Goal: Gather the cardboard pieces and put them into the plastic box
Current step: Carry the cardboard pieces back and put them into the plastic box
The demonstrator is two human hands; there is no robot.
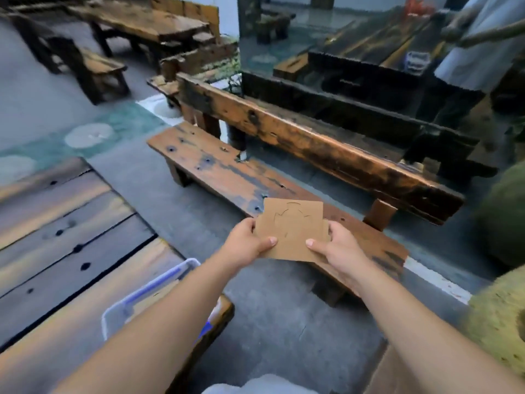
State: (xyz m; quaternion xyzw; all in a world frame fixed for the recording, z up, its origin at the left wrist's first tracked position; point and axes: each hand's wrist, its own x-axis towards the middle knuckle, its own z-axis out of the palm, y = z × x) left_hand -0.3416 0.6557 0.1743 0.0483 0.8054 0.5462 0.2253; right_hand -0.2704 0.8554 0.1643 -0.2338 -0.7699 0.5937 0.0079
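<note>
A small stack of brown cardboard pieces (292, 228), the top one with cut curves, is held above the low wooden bench (216, 172). My left hand (247, 243) grips the stack's left edge, thumb on top. My right hand (338, 248) grips its right edge the same way. The clear plastic box (133, 302) with a blue-tinted rim stands on the wooden table at lower left, partly hidden under my left forearm; cardboard seems to lie inside it.
A plank table (65, 251) fills the lower left. A heavy dark wooden beam bench (326, 143) runs behind the low bench. More wooden furniture stands at the back. Green mossy mounds (500, 317) sit at right. Another person's sleeve (480, 44) shows at top right.
</note>
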